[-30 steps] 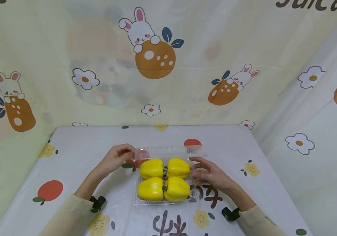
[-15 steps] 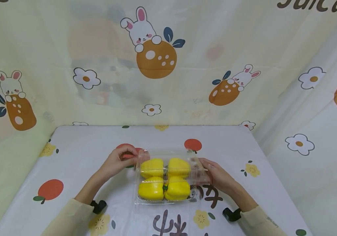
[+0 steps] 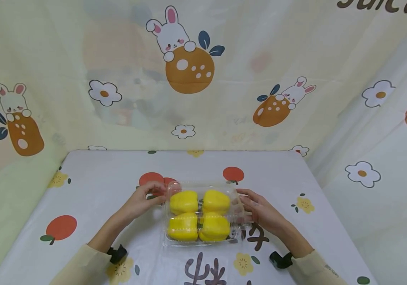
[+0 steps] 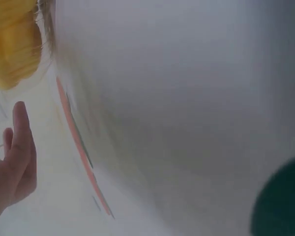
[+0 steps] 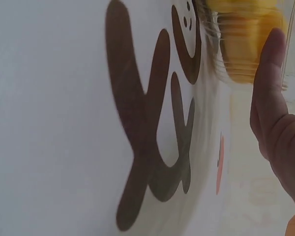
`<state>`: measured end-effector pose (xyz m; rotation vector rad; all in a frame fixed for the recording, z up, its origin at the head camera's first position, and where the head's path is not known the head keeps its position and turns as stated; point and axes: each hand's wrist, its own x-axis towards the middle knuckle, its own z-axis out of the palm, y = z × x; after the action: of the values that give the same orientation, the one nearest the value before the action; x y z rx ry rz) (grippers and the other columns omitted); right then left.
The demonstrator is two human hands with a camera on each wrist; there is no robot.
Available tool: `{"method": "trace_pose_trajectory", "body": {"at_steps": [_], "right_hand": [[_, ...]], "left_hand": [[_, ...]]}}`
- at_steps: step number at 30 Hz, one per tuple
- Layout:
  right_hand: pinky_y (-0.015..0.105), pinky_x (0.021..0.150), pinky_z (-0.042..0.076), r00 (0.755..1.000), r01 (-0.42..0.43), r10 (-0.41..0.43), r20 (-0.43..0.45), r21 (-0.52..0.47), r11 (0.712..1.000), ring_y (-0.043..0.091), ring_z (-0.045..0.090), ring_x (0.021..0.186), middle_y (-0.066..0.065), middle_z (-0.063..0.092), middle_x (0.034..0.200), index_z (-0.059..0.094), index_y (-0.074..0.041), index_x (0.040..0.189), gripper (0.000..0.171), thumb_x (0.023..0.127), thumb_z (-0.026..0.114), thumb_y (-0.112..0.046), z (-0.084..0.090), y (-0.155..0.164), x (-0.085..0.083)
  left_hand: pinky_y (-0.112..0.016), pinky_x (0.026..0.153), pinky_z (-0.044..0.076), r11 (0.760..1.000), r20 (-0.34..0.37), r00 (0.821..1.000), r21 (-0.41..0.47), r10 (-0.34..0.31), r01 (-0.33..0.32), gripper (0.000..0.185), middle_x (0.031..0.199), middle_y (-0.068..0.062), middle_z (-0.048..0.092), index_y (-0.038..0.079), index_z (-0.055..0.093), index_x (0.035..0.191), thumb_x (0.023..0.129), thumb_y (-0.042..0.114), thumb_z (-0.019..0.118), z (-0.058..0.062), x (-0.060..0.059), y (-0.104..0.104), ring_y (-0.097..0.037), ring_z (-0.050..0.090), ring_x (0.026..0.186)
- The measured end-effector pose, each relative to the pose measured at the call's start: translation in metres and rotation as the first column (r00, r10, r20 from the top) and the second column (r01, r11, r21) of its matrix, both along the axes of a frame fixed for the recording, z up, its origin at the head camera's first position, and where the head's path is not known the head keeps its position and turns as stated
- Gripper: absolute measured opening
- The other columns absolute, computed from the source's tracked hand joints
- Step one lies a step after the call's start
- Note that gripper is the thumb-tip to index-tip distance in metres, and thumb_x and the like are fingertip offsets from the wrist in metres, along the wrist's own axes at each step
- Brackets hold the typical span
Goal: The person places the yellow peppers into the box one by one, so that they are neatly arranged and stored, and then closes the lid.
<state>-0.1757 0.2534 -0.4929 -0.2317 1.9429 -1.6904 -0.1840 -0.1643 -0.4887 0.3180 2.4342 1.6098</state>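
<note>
Clear box (image 3: 203, 189) blurs four peppers (image 3: 199, 215); hands' fingertips hidden.

A table (image 3: 92, 186) covered in a white cloth printed with fruit and flowers fills the near area. Cream curtains (image 3: 64, 59) printed with rabbits and flowers enclose its far, left and right sides.

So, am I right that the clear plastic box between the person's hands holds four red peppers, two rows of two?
Not quite: the peppers are yellow, not red, as the head view shows. The rest holds: four of them sit two by two in the clear plastic box, with the left hand and right hand at its sides.
</note>
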Motion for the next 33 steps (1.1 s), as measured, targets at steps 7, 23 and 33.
{"method": "trace_pose_trajectory", "body": {"at_steps": [7, 23, 33], "right_hand": [[0.033, 0.093, 0.063, 0.999, 0.038, -0.036, -0.037, 0.037, 0.999, 0.022, 0.067, 0.115, 0.03, 0.05, 0.151, 0.025, -0.022, 0.169, 0.068, 0.109, 0.057, -0.03, -0.001, 0.0, 0.002], [0.034, 0.089, 0.064, 0.992, -0.065, 0.068, -0.101, 0.032, 0.997, 0.026, 0.066, 0.113, 0.032, 0.051, 0.145, 0.027, -0.014, 0.167, 0.071, 0.106, 0.062, -0.018, -0.012, 0.008, 0.005], [0.034, 0.085, 0.066, 0.987, -0.128, 0.127, -0.102, -0.002, 0.992, 0.021, 0.07, 0.103, 0.035, 0.048, 0.145, 0.022, -0.012, 0.169, 0.08, 0.101, 0.066, -0.009, -0.012, 0.012, 0.012]], "left_hand": [[-0.054, 0.107, 0.056, 1.0, 0.066, 0.998, 0.026, -0.016, 0.014, 0.048, 0.15, -0.017, 0.056, 0.012, 0.054, 0.144, 0.099, 0.022, 0.07, 0.0, 0.007, 0.0, -0.037, 0.061, 0.129], [-0.032, 0.09, 0.064, 0.987, 0.194, 0.973, 0.123, -0.127, 0.104, 0.077, 0.157, -0.024, 0.042, 0.018, 0.03, 0.166, 0.098, 0.015, 0.067, -0.001, 0.023, -0.003, -0.025, 0.069, 0.108], [-0.034, 0.086, 0.066, 0.981, 0.243, 0.96, 0.17, -0.139, 0.099, 0.089, 0.149, -0.028, 0.044, 0.02, 0.021, 0.169, 0.096, 0.013, 0.07, -0.004, 0.034, -0.003, -0.023, 0.069, 0.095]]}}
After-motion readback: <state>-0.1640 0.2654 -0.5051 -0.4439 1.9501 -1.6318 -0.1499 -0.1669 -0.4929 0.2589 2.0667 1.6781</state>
